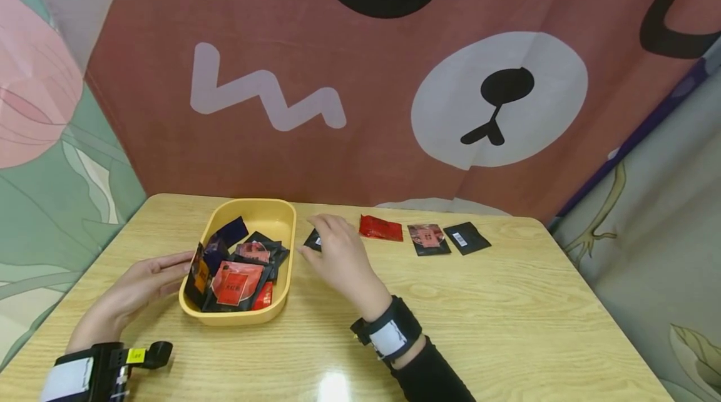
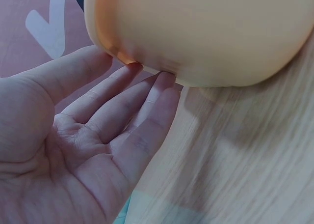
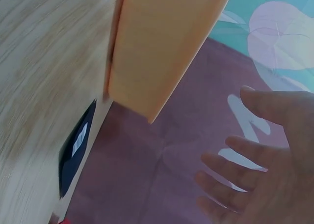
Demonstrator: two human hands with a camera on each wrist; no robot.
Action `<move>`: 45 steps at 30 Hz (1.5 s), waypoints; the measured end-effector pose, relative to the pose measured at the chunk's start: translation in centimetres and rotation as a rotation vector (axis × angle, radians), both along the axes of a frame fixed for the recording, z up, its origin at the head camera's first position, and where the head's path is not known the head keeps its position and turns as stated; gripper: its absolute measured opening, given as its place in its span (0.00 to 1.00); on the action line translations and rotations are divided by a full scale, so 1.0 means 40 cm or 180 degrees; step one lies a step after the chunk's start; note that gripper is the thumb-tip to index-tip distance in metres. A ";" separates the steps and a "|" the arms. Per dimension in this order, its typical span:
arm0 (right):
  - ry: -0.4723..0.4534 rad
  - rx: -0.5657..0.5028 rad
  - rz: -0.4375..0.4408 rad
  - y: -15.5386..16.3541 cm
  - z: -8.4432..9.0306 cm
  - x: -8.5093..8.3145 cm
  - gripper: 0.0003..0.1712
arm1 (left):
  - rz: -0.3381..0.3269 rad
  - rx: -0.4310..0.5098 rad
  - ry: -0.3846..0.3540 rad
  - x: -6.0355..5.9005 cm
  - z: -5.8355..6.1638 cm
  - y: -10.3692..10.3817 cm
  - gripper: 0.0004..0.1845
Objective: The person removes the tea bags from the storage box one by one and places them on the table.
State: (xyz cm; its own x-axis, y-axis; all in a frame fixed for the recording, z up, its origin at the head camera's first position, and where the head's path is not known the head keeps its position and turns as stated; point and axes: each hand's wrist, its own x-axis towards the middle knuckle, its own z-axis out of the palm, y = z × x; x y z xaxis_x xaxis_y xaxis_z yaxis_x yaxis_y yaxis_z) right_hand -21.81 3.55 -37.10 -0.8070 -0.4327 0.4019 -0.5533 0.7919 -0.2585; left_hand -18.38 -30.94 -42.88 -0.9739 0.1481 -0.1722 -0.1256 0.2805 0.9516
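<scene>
A yellow tray (image 1: 236, 317) holds several small black, red and dark blue packets (image 1: 236, 280). My left hand (image 1: 149, 277) lies flat on the table with straight fingers; its fingertips (image 2: 164, 81) touch the tray's left wall (image 2: 206, 32). My right hand (image 1: 333, 247) hovers just right of the tray (image 3: 162, 42), fingers spread and relaxed (image 3: 221, 165), holding nothing. A small black packet (image 1: 311, 240) with a white label lies on the table right by those fingers; in the right wrist view the packet (image 3: 76, 150) lies apart from the hand (image 3: 260, 175).
Three more packets lie in a row along the table's far edge: a red one (image 1: 381, 228), a black-and-pink one (image 1: 429, 238) and a black one with a barcode (image 1: 466, 238). A printed cloth backdrop (image 1: 360, 108) hangs behind the wooden table (image 1: 507, 327).
</scene>
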 end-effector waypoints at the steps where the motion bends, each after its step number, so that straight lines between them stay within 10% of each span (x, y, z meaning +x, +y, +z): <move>1: -0.0006 0.0020 0.0012 -0.007 0.001 0.003 0.33 | 0.0000 0.0004 0.0001 0.000 0.000 -0.001 0.34; 23: -0.0192 0.0591 0.0748 -0.180 0.024 0.061 0.35 | -0.0043 -0.0054 0.0060 -0.003 0.001 -0.002 0.33; 45: -0.0419 0.1187 0.0780 -0.258 -0.039 0.063 0.38 | -0.0120 0.0170 0.0108 -0.002 0.000 -0.008 0.32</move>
